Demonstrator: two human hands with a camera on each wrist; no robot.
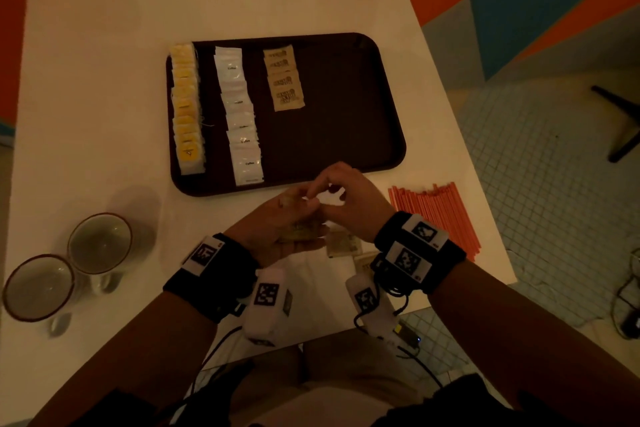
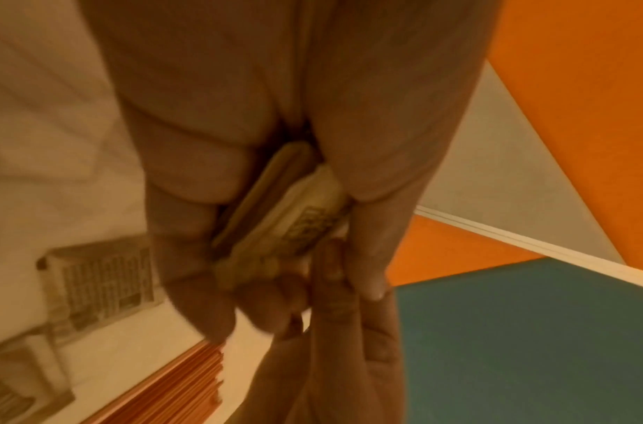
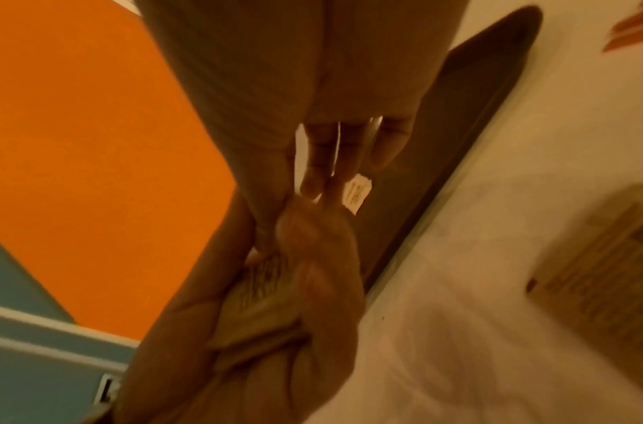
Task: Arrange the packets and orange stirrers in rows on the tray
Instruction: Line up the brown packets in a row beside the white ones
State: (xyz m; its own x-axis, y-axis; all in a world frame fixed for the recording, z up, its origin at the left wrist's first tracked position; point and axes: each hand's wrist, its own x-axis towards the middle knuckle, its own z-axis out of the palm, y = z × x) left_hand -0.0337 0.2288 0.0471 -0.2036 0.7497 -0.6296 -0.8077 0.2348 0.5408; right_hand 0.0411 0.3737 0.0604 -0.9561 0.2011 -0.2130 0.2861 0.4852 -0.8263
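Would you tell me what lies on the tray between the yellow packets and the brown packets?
A row of white packets runs between the yellow packets and the brown packets on the tray, seen in the head view.

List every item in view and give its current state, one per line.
Tray: on the table, right part bare.
Yellow packets: full overlapping row on the tray.
White packets: full overlapping row.
Brown packets: short row, unfinished.
Brown packet stack: held in the left hand.
Right hand: fingertips pinching at the stack.
Loose brown packets: on the table.
Orange stirrers: piled off the tray.
Two cups: upright, empty.
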